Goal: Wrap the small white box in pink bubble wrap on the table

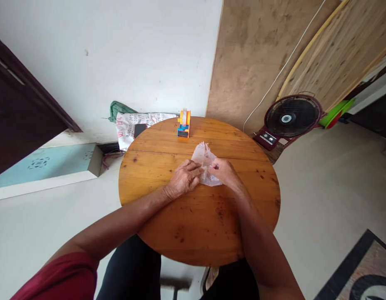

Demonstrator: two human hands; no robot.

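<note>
Pinching wrap point(205, 160) near the middle of the table point(193, 225), the right hand point(224, 171) has its fingers clamped on it; the left hand point(185, 178) lies on the wrap, its grip unclear. Near the table's far edge stands a dispenser point(184, 124); beyond that edge, leftward, a sack point(130, 121) bears red and black lettering, too small to read.

Shows thin, crinkled, translucent plastic in the wrap point(199, 155) at centre, with glints along the lower edge. Gives smooth, varnished wood with a soft gloss across the tabletop point(193, 225); hard, smooth plastic on the tape dispenser point(184, 129), upper centre; matt cloth on the sleeve point(63, 275), lower left; matt wall point(133, 58), upper left.
</note>
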